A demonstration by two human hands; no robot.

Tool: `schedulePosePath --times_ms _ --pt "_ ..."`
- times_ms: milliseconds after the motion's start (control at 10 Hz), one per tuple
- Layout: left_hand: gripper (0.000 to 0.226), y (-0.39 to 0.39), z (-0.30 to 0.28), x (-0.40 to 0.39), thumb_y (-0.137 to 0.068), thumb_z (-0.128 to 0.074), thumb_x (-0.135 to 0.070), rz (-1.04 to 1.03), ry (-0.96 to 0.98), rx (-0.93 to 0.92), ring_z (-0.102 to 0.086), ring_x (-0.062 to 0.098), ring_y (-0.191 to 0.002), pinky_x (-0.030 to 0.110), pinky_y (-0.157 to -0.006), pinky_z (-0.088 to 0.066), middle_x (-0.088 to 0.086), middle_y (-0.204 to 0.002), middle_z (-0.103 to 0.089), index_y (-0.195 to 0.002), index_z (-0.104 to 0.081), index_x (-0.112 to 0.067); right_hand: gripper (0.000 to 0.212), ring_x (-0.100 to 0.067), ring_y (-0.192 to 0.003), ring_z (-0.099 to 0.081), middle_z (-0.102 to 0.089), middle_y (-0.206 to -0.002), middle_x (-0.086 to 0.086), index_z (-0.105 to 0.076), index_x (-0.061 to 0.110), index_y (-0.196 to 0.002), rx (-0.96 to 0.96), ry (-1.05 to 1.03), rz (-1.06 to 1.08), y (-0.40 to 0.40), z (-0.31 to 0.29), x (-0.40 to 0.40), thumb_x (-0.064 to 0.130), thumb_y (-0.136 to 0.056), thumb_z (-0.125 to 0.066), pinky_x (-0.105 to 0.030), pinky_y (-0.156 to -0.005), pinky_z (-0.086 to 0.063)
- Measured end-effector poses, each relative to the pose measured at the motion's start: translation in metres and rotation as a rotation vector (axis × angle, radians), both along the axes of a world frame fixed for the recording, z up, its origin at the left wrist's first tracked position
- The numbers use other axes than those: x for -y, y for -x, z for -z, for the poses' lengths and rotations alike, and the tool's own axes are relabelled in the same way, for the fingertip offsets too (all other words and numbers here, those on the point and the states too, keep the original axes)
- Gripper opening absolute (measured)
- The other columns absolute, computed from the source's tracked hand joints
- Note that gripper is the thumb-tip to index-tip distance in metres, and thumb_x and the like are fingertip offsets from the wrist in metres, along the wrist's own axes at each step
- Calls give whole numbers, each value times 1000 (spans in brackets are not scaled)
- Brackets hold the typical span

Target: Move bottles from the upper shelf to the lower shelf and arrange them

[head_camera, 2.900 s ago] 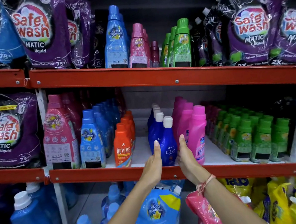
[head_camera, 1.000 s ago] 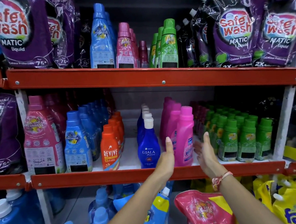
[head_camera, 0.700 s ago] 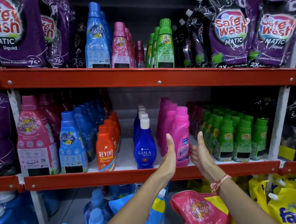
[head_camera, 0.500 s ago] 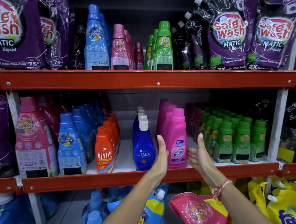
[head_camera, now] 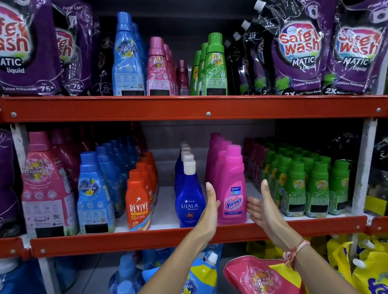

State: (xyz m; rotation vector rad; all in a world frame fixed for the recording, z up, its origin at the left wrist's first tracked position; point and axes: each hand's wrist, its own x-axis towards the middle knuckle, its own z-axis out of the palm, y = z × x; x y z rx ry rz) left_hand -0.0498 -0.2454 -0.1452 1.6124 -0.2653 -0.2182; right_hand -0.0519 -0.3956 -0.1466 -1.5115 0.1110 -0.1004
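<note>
A pink Vanish bottle [head_camera: 232, 188] stands at the front of its row on the middle shelf [head_camera: 150, 239]. My left hand [head_camera: 210, 207] is flat against its left side, fingers straight. My right hand [head_camera: 263, 204] is open just off its right side, palm facing the bottle. Neither hand grips anything. A blue Ujala bottle [head_camera: 188, 195] stands immediately left of my left hand. On the upper shelf [head_camera: 184, 108] stand a tall blue bottle [head_camera: 127, 58], pink bottles [head_camera: 158, 69], a small maroon bottle [head_camera: 182, 77] and green bottles [head_camera: 213, 67].
Orange Revive bottles [head_camera: 138, 200], blue bottles [head_camera: 94, 195] and a large pink bottle [head_camera: 45, 188] fill the middle shelf's left. Several small green bottles [head_camera: 312, 184] crowd its right. Purple Safewash pouches [head_camera: 297, 42] flank the upper shelf. Pouches and blue jugs sit below.
Both hands shifted right from flanking the blue Ujala bottle to flanking the pink Vanish bottle. The view also drifted right.
</note>
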Motion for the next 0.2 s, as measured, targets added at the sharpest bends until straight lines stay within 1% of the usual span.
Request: schedulePosePath --times_ms 100,200 --pt "88 2 6 -8 -79 -26 -78 -58 -170 183 -45 14 -130 28 -108 -35 5 -144 -49 -141 -41 -18 64 -28 -133 -48 -50 -143 -17 -49 3 -137 86 88 110 4 2 1 51 -97 -38 -40 -112 -34" --pt "44 8 7 -23 -97 -41 -40 -268 -226 509 -53 7 -120 14 -94 -42 -2 -131 -60 -133 -51 -17 24 -23 -116 -61 -66 -123 -11 -66 16 -113 266 146 208 12 -7 8 29 -96 -54 -32 -95 -48"
